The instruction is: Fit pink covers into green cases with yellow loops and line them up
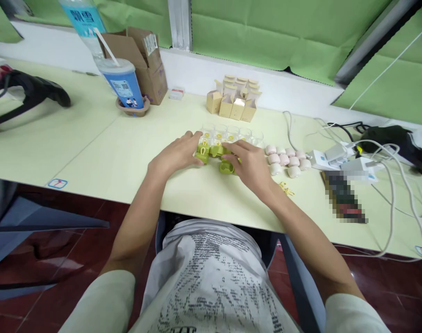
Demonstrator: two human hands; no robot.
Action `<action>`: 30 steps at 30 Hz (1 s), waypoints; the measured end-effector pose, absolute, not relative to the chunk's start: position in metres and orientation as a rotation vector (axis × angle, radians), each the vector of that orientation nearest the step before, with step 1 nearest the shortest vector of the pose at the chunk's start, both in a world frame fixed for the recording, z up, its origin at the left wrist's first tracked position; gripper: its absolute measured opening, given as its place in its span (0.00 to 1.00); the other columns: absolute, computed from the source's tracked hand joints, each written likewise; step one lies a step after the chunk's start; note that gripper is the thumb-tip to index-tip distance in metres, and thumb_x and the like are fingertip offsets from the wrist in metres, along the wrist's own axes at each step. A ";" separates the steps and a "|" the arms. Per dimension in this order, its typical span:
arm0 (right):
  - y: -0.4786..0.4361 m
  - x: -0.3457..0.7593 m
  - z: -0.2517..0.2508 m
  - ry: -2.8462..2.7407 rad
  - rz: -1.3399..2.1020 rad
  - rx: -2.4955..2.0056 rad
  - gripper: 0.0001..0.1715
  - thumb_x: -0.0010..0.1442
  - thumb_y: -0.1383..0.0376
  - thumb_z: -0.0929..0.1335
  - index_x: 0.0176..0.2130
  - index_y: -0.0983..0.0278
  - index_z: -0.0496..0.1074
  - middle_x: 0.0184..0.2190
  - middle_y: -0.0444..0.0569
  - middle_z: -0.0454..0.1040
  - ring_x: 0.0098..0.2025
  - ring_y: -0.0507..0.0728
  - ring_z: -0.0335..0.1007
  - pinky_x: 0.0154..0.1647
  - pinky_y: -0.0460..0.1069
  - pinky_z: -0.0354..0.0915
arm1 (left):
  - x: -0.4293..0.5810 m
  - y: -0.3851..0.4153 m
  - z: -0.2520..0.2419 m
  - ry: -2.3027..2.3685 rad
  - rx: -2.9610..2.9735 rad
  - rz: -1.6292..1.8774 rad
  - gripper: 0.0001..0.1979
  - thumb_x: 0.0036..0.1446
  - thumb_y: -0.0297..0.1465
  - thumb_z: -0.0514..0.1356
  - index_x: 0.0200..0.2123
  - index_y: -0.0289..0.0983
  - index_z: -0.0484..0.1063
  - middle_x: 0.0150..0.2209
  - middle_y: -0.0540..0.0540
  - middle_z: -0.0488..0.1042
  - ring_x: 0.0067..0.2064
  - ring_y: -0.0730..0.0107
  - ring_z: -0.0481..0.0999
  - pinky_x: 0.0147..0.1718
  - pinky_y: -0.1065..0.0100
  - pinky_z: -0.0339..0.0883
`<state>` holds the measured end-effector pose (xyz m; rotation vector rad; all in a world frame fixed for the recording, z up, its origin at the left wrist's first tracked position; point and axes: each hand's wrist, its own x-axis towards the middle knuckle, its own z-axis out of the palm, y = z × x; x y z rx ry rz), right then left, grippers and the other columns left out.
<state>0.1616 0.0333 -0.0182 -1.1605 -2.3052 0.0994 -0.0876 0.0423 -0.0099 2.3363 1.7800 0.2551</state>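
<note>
Small green plastic cases stand in a cluster in front of me; one green case [202,157] is at the left end, between the thumb and fingers of my left hand [174,155]. A looped strap shows on that case. My right hand [251,164] is closed, its fingertips pinching at a second green case [216,151]; part of that case is hidden. Nearer to me, under the right hand, lies an open green case [226,167]. Clear plastic cups [232,133] with yellow marks stand in rows just behind the green cases.
Pink and white round pieces [283,159] sit right of my hand, with yellow straps [286,188] nearer. Small open cartons [233,104] stand behind. A phone [344,196], power strip [322,159] and cables lie right; a drink cup [124,85] and cardboard box [145,60] left.
</note>
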 end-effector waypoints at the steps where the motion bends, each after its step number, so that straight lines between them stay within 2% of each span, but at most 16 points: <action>1: 0.033 0.154 -0.019 -2.389 0.018 -1.228 0.19 0.77 0.67 0.68 0.61 0.65 0.82 0.49 0.58 0.85 0.46 0.64 0.83 0.44 0.55 0.73 | -0.088 0.044 -0.013 1.757 2.331 0.245 0.42 0.63 0.35 0.73 0.74 0.37 0.59 0.65 0.31 0.73 0.58 0.43 0.82 0.59 0.52 0.75; 3: 0.032 0.141 -0.022 -2.520 -0.138 -1.327 0.17 0.78 0.67 0.67 0.59 0.65 0.83 0.50 0.59 0.85 0.44 0.63 0.82 0.38 0.54 0.68 | -0.087 0.048 -0.017 1.715 2.342 0.252 0.41 0.63 0.35 0.72 0.73 0.38 0.59 0.65 0.32 0.74 0.61 0.42 0.81 0.59 0.53 0.75; 5: 0.030 0.134 -0.028 -2.583 -0.256 -1.352 0.17 0.78 0.68 0.66 0.58 0.64 0.82 0.51 0.59 0.84 0.45 0.63 0.81 0.36 0.54 0.65 | -0.085 0.050 -0.019 1.688 2.362 0.257 0.38 0.64 0.36 0.70 0.71 0.37 0.60 0.65 0.32 0.74 0.64 0.41 0.79 0.59 0.54 0.74; 10: 0.029 0.132 -0.044 -2.579 -0.356 -1.268 0.18 0.78 0.72 0.65 0.58 0.64 0.81 0.52 0.59 0.84 0.50 0.63 0.77 0.43 0.55 0.67 | -0.080 0.050 -0.016 1.667 2.374 0.197 0.32 0.65 0.32 0.68 0.68 0.37 0.62 0.58 0.34 0.79 0.59 0.43 0.81 0.53 0.56 0.75; 13: 0.031 0.133 -0.051 -2.525 -0.413 -1.163 0.19 0.78 0.72 0.65 0.61 0.65 0.80 0.52 0.59 0.84 0.49 0.63 0.76 0.46 0.55 0.69 | -0.081 0.050 -0.015 1.647 2.386 0.203 0.34 0.63 0.32 0.70 0.68 0.36 0.62 0.58 0.33 0.79 0.59 0.43 0.81 0.52 0.57 0.74; 20: 0.034 0.131 -0.059 -2.547 -0.404 -1.157 0.19 0.79 0.71 0.65 0.62 0.65 0.80 0.50 0.60 0.84 0.49 0.63 0.75 0.48 0.56 0.67 | -0.092 0.057 -0.022 1.670 2.410 0.199 0.36 0.62 0.34 0.70 0.69 0.37 0.63 0.65 0.32 0.77 0.65 0.43 0.79 0.57 0.58 0.74; 23: 0.033 0.130 -0.057 -2.580 -0.372 -1.167 0.19 0.79 0.70 0.64 0.61 0.66 0.80 0.50 0.61 0.84 0.51 0.65 0.74 0.50 0.57 0.66 | -0.093 0.059 -0.023 1.679 2.403 0.196 0.35 0.62 0.35 0.70 0.69 0.38 0.64 0.63 0.33 0.78 0.63 0.43 0.80 0.57 0.56 0.74; 30: 0.032 0.130 -0.056 -2.587 -0.273 -1.218 0.18 0.79 0.70 0.64 0.57 0.66 0.82 0.53 0.63 0.83 0.52 0.66 0.74 0.53 0.58 0.66 | -0.085 0.054 -0.018 1.622 2.427 0.269 0.32 0.60 0.29 0.71 0.65 0.36 0.68 0.61 0.33 0.79 0.63 0.43 0.80 0.58 0.57 0.74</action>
